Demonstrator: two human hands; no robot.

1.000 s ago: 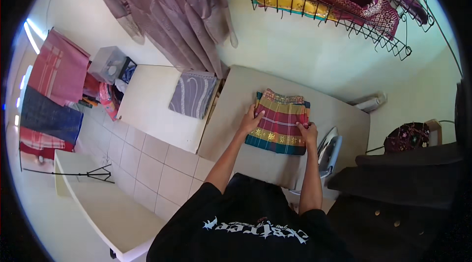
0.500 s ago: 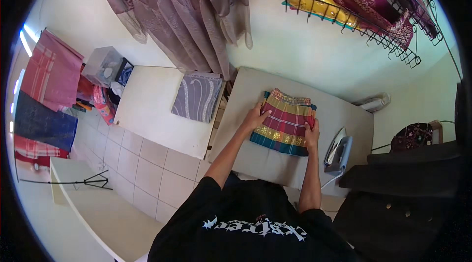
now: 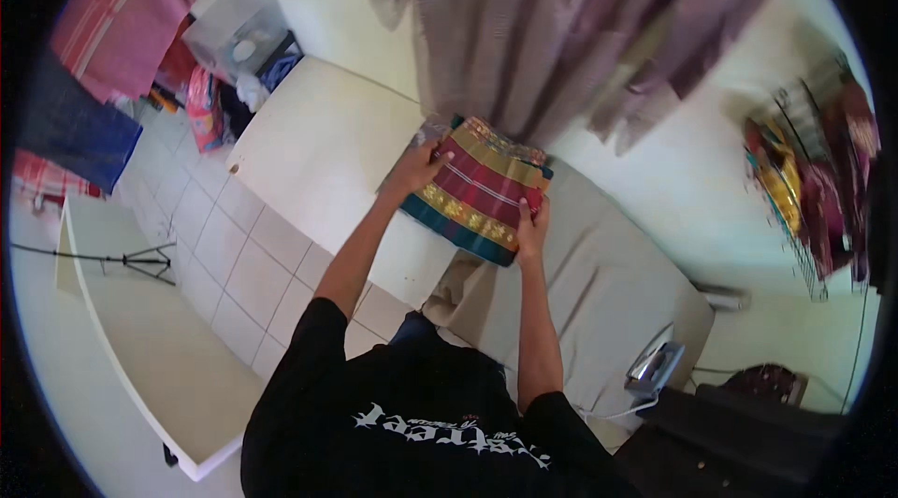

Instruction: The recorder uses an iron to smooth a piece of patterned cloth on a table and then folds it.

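A folded cloth [image 3: 479,187] in bands of maroon, olive, gold and teal is stretched between my hands. My left hand [image 3: 421,171] grips its left edge, with the thumb on top. On the right edge my right hand [image 3: 532,225] is closed the same way. The cloth is over the inner end of the white table [image 3: 323,138], where it meets the padded grey surface. Behind it, a grey patterned folded cloth [image 3: 430,130] is mostly hidden.
On the right of the padded grey surface [image 3: 608,264] an iron [image 3: 652,362] rests with its cord. Mauve garments [image 3: 533,30] hang above. A wire basket [image 3: 795,180] of cloths is on the right wall. At the far left stands a clear plastic box [image 3: 238,35].
My hands have carried the banded cloth leftward from the grey surface toward the white table, now covering most of the grey patterned cloth. The view has turned left.
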